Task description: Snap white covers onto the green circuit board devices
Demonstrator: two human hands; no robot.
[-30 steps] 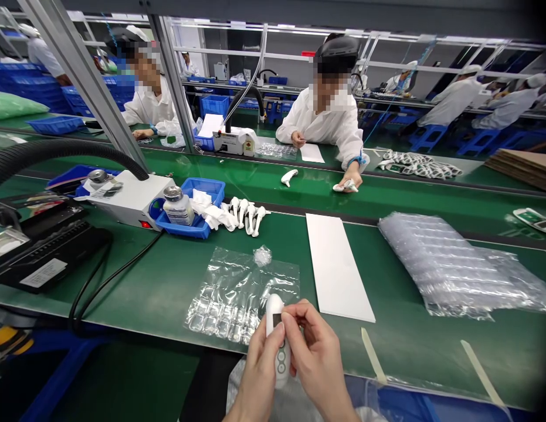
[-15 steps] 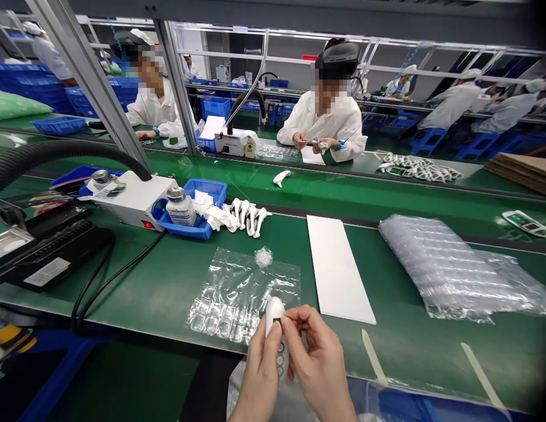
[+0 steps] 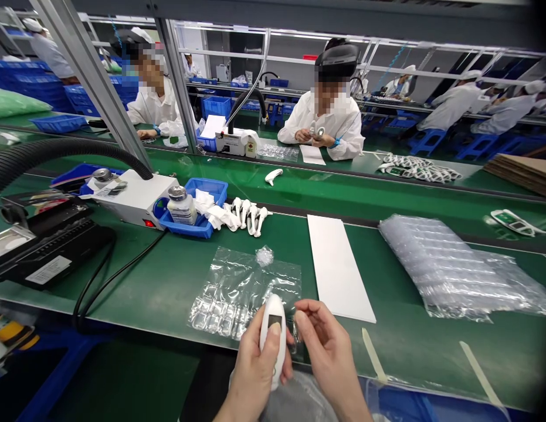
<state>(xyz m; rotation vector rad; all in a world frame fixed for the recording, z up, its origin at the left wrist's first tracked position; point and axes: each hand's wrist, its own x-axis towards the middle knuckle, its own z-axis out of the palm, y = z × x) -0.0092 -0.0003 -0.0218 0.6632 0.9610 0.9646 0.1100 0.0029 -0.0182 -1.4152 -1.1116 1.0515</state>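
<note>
"Left hand (image 3: 250,363)?"

"Clamped round the white handheld device (image 3: 276,304), low in the head view at six o'clock, thumb over its dark screen (image 3: 271,319)."

"And the right hand (image 3: 332,351)?"

"At the device's three o'clock, fingertips together on what looks like clear film (image 3: 295,332)."

"Done well?"

"Firm left grip, light pinch, thumb clear of the screen's edge."

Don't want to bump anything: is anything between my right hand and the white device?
Fingertips of your left hand curl past the white device toward your right hand; higher up, no solid obstacle shows.
</note>
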